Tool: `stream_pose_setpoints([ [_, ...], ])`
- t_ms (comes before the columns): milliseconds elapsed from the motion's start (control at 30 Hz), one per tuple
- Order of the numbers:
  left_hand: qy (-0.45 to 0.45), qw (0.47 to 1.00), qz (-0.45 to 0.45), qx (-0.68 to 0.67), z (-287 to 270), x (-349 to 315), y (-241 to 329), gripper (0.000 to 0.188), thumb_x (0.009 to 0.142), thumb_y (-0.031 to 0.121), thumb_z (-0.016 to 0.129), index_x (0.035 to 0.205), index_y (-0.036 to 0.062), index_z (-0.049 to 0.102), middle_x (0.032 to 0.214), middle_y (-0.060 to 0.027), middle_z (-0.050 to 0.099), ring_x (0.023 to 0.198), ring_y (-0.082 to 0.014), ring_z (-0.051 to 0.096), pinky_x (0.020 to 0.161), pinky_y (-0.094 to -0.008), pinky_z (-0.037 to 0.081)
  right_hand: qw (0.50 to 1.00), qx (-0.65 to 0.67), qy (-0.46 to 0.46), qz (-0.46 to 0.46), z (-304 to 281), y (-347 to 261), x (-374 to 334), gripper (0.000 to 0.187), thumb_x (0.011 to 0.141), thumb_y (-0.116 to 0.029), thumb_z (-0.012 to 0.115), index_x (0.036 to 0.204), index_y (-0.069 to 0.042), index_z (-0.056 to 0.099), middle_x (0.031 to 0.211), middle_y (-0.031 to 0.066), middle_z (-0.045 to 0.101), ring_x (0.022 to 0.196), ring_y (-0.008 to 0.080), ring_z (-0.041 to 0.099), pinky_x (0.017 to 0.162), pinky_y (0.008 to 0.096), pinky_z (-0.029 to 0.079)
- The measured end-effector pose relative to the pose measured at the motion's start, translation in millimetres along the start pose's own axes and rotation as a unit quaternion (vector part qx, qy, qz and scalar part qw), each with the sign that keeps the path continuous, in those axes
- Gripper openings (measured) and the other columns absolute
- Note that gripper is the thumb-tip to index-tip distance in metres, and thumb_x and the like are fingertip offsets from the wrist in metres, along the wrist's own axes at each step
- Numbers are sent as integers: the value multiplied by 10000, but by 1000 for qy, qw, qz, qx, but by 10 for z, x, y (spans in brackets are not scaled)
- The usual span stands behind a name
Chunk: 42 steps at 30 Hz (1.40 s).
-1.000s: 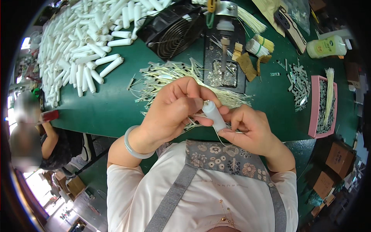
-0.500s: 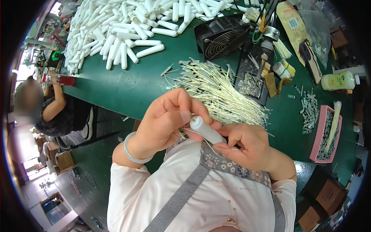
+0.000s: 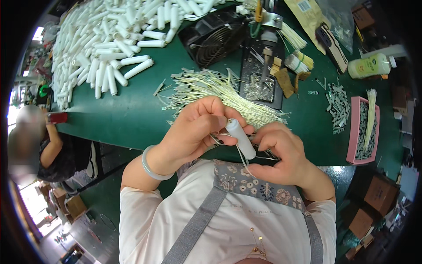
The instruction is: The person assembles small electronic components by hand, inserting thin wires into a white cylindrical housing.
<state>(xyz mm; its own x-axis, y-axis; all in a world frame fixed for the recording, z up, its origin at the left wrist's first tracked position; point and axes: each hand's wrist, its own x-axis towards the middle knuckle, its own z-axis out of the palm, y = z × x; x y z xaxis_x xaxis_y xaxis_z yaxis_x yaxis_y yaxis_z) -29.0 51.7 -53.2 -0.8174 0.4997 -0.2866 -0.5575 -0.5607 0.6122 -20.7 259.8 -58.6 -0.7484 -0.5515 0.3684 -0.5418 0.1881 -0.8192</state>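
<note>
My left hand (image 3: 198, 127), a pale bangle at its wrist, is closed around the upper end of a smooth white cylindrical tube (image 3: 241, 140). Its thumb and forefinger pinch beside the tube's top, where a small metal-coloured spot shows. Thin pale wires (image 3: 241, 155) hang from under these fingers and run toward my right hand (image 3: 283, 152). That hand is beside the tube's lower end, thumb and fingers apart, the wires passing near its thumb. Just beyond both hands lies a heap of thin cream wires (image 3: 220, 90) with small grey tips.
Many white tubes (image 3: 105, 53) are piled at the far left. Behind the wires stand a black fan (image 3: 215, 39) and a metal tool on a stand (image 3: 267, 48). Rightward are a bottle (image 3: 369, 66), grey strips (image 3: 337, 105) and a pink box (image 3: 353, 132). Another person (image 3: 52, 149) sits at left.
The tube has tilted more upright in my left hand. My right hand's fingers have come off its lower end and spread. The whole view has shifted, so the table things appear further left.
</note>
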Motion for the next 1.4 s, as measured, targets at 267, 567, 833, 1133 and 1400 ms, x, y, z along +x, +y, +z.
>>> stream_pose_setpoints([
  [267, 67, 996, -34, 39, 28, 324, -116, 65, 757, -3, 395, 714, 44, 406, 875, -162, 569, 906, -311, 596, 595, -238, 555, 996, 14, 10, 82, -322, 207, 32, 119, 712, 11, 570, 809, -5, 504, 760, 100, 491, 633, 192, 500, 514, 271, 400],
  [567, 51, 996, -56, 37, -56, 503, -173, 39, 782, -23, 434, 751, -1, 430, 961, -200, 559, 831, -206, 603, 677, -238, 545, 993, 20, 42, 106, -280, 351, 208, 106, 711, -32, 618, 778, -22, 536, 812, 111, 565, 718, 223, 574, 572, 283, 456],
  [833, 52, 995, -48, 73, -80, 568, -193, 25, 780, -6, 427, 757, -7, 437, 943, -157, 558, 786, -148, 590, 669, -238, 542, 993, -34, -5, 116, -354, 339, 329, 88, 693, -47, 628, 746, -38, 558, 827, 86, 624, 683, 214, 607, 555, 287, 477],
  [1133, 39, 995, -52, 77, -75, 633, -152, 43, 789, -2, 433, 747, -4, 443, 929, -141, 556, 818, -173, 604, 677, -246, 546, 989, -2, -41, 141, -448, 413, 400, 63, 686, -11, 612, 720, -7, 559, 778, 101, 626, 646, 163, 600, 535, 243, 466],
  [1400, 84, 993, -44, 74, -16, 676, -136, 72, 751, -17, 453, 695, 26, 436, 794, -55, 511, 693, -114, 576, 617, -247, 562, 984, 12, -66, 166, -497, 401, 465, 38, 708, 33, 589, 741, 33, 570, 838, 133, 624, 681, 111, 601, 560, 208, 482],
])
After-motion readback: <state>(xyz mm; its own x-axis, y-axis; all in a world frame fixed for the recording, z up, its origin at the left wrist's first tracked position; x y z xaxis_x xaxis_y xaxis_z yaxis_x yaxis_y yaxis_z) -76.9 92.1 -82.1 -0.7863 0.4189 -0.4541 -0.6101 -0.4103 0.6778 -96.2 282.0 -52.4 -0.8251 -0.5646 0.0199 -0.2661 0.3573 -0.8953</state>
